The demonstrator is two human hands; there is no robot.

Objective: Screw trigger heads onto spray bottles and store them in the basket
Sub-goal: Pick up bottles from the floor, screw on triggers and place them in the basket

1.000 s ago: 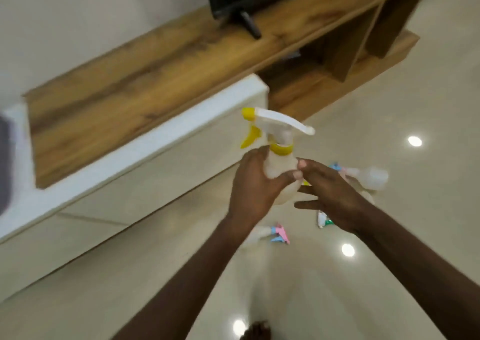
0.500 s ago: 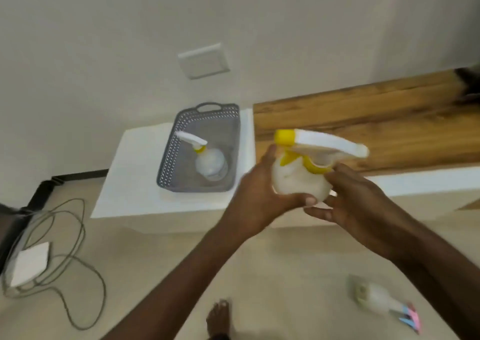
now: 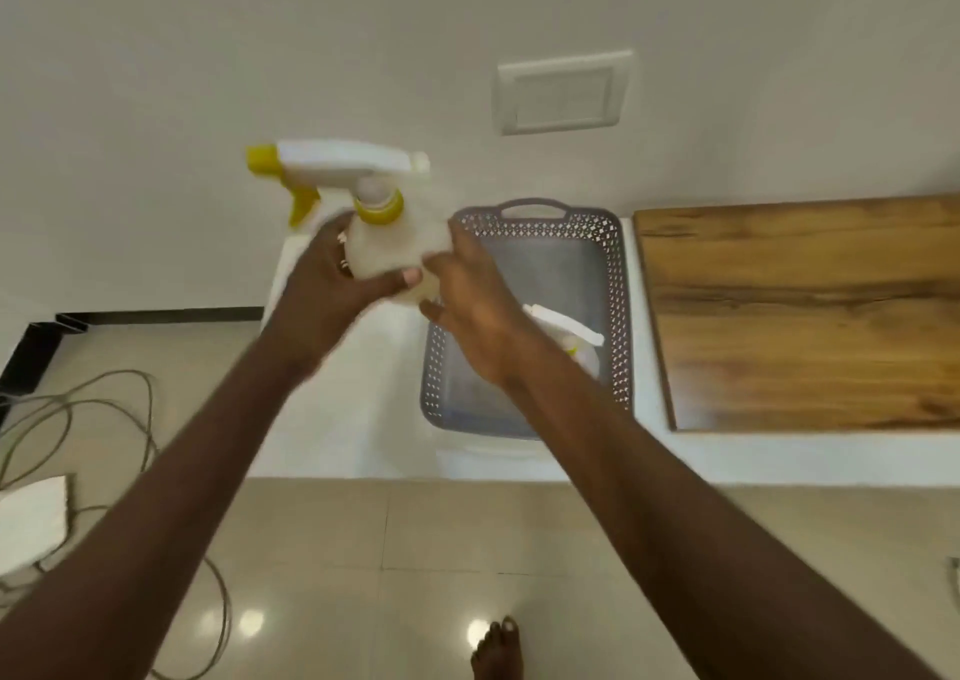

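I hold a translucent white spray bottle (image 3: pixel 387 248) with a white and yellow trigger head (image 3: pixel 337 172) on it, up in front of the wall and just left of the basket. My left hand (image 3: pixel 332 284) wraps the bottle body from the left. My right hand (image 3: pixel 472 294) touches its right side with fingers spread. A grey perforated basket (image 3: pixel 615 284) stands on a white ledge (image 3: pixel 363 440). Inside it lies another spray bottle (image 3: pixel 571 331), partly hidden by my right wrist.
A wooden top (image 3: pixel 800 310) lies right of the basket. A wall plate (image 3: pixel 563 92) sits above it. Loose cables (image 3: pixel 78 419) and a white box (image 3: pixel 31 523) lie on the tiled floor at the left. My bare foot (image 3: pixel 496 651) shows at the bottom.
The view swung left from the floor and wooden unit to the basket. Both hands carried the bottle along; it now sits at the basket's left edge, the nozzle pointing left.
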